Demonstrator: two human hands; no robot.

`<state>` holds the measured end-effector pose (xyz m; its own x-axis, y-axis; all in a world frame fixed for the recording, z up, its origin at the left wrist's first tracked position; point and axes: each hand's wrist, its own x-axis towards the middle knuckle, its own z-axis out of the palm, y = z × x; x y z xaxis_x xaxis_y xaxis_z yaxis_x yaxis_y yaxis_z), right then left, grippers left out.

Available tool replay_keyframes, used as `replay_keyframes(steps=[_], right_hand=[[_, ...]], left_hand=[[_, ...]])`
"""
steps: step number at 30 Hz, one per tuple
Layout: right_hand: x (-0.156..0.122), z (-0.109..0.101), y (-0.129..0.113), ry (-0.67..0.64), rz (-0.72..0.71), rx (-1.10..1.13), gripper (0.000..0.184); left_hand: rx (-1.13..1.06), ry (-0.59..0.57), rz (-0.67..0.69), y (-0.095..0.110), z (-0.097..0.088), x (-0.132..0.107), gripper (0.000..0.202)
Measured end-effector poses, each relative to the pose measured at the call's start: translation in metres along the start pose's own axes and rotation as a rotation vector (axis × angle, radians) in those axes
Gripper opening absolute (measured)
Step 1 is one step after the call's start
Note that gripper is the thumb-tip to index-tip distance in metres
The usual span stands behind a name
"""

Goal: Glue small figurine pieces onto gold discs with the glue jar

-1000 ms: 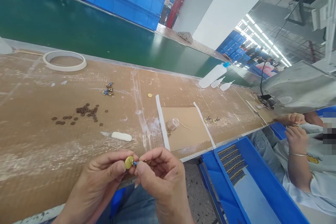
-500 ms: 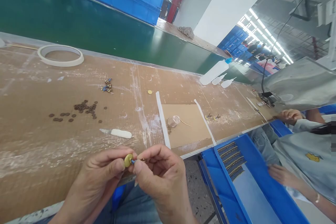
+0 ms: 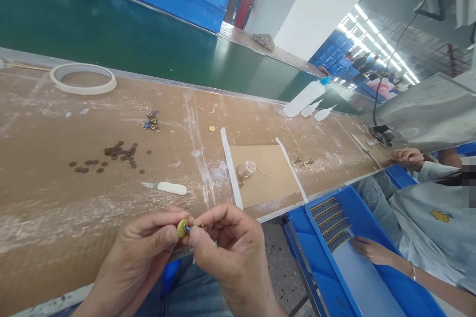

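Between both hands, just over the table's near edge, is a yellow disc [image 3: 182,228]. My left hand [image 3: 148,240] pinches the disc by its rim. My right hand [image 3: 228,242] is closed on a small blue figurine [image 3: 188,229] that meets the disc's face; most of the figurine is hidden by the fingers. Beyond the left hand lies a white-handled knife [image 3: 171,188]. A small clear cup [image 3: 245,170] with a thin stick [image 3: 265,173] beside it stands on a cardboard sheet [image 3: 271,190] edged with white tape.
Dark brown discs [image 3: 121,151] lie scattered at left, near small blue figurines [image 3: 150,121] and a tape roll [image 3: 84,79]. A loose yellow disc [image 3: 211,129] and white bottles [image 3: 305,97] are farther back. At right, a co-worker's hand [image 3: 372,250] reaches into a blue tray [image 3: 327,277].
The co-worker's hand has moved left, to the rows of small pieces in the blue tray. My hands keep nearly the same hold; the view has shifted slightly.
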<state>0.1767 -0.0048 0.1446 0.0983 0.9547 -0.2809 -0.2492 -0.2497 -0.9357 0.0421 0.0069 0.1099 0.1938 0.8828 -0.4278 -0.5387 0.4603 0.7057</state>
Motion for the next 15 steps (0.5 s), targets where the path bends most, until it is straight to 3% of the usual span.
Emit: replay_keyframes(steps=[3, 10, 15], right_hand=[[0.0002, -0.0009, -0.0011, 0.000, -0.002, -0.030, 0.013], [-0.0003, -0.0002, -0.0043, -0.002, -0.003, -0.070, 0.011], [0.0011, -0.0001, -0.0077, 0.012, 0.013, -0.089, 0.010]], left_hand=[[0.016, 0.021, 0.004, 0.0009, 0.0019, -0.0014, 0.014], [0.078, -0.065, 0.007, -0.0001, -0.0078, 0.0028, 0.011], [0.049, -0.012, 0.011, 0.0025, 0.0007, -0.0005, 0.013]])
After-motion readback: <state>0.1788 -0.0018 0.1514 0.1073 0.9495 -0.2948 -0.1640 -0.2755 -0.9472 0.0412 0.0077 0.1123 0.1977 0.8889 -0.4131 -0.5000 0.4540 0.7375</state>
